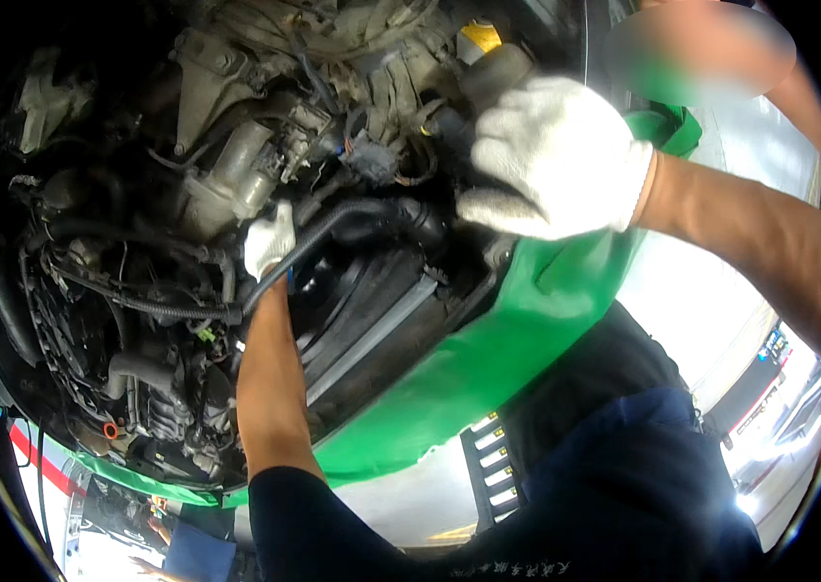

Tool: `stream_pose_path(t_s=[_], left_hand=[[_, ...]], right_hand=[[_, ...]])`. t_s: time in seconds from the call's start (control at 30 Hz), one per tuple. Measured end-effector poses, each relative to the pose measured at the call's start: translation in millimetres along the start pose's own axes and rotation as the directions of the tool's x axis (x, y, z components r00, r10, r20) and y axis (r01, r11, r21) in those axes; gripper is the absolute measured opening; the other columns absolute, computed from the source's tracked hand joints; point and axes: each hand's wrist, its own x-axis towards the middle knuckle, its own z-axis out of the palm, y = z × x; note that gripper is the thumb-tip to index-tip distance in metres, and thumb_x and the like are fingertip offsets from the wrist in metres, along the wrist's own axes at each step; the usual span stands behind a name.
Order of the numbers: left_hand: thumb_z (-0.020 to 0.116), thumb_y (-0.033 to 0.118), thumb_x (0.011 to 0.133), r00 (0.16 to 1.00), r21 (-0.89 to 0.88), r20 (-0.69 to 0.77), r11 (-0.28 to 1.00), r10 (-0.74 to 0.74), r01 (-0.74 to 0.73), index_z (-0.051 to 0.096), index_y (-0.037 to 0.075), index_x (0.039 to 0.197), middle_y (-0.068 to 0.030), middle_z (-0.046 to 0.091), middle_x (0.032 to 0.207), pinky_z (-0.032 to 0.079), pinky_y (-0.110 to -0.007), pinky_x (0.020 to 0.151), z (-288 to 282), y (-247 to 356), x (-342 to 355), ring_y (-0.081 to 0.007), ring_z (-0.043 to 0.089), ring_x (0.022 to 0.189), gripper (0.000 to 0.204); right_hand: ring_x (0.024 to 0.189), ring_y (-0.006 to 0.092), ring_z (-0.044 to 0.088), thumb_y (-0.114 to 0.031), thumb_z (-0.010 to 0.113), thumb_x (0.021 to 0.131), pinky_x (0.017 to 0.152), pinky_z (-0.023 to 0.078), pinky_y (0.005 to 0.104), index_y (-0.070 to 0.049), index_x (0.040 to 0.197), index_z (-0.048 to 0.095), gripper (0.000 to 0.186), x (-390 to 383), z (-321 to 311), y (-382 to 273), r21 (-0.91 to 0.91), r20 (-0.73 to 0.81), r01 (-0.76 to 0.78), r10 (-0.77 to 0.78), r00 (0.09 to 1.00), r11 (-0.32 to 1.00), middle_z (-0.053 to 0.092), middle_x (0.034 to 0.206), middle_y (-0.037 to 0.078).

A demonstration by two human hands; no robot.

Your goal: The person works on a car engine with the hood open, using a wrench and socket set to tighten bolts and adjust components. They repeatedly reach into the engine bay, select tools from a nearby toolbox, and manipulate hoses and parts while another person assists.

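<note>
Both my hands wear white knitted gloves. My left hand (270, 241) reaches down into the engine bay, beside a black ribbed hose (318, 231) and just below a silvery cylindrical metal part (241, 170). Its thumb points up; the other fingers are hidden among the parts, so its grip does not show. Over the right side of the bay, my right hand (561, 160) has its fingers curled inward, next to a dark rounded part (498, 78). Whatever may lie inside those fingers is hidden. A grey wiring connector (371, 160) sits between the two hands.
A green protective cover (430, 407) drapes over the car's near edge. Hoses and wiring (129, 301) crowd the bay's left side. A metal bar (371, 339) runs along the near side. At the upper right, another person's arm (808, 112) is close to my right arm.
</note>
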Motion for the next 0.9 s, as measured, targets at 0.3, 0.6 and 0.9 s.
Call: stream_pose_path(t_s=[0.3,0.6,0.9], left_hand=[[0.072,0.059,0.093,0.958,-0.311,0.021,0.913,0.286,-0.265,0.064,-0.007,0.136,-0.0327,0.071,0.127,0.047,-0.044,0.11,23.4,-28.8,37.0,-0.0444,0.066,0.126,0.08],[0.054,0.056,0.098,0.942,-0.348,0.127,0.903,0.312,-0.252,0.069,-0.008,0.128,-0.0384,0.064,0.13,0.043,-0.05,0.112,23.9,-24.2,17.5,-0.0514,0.057,0.132,0.072],[0.076,0.021,0.097,0.981,-0.733,-0.158,0.653,0.109,-0.19,0.066,-0.007,0.129,-0.0175,0.075,0.123,0.051,-0.037,0.102,9.8,-19.0,-37.5,-0.0264,0.07,0.11,0.043]], right_hand=[[0.075,0.0294,0.065,-0.051,0.069,0.094,0.073,0.053,0.0424,-0.01,0.073,0.066,0.047,1.7,5.1,1.1,0.004,-0.055,0.012,-0.011,0.998,1.0,0.062,0.074,0.009],[0.074,0.0283,0.065,-0.05,0.071,0.092,0.07,0.052,0.0413,-0.01,0.073,0.064,0.045,4.0,2.3,0.0,-0.033,-0.059,0.031,-0.033,0.998,0.999,0.061,0.075,0.008],[0.07,0.0292,0.064,-0.047,0.073,0.091,0.067,0.051,0.0415,-0.009,0.072,0.062,0.044,9.7,-1.6,-1.8,-0.034,-0.038,0.049,-0.05,0.998,0.998,0.059,0.072,0.009]])
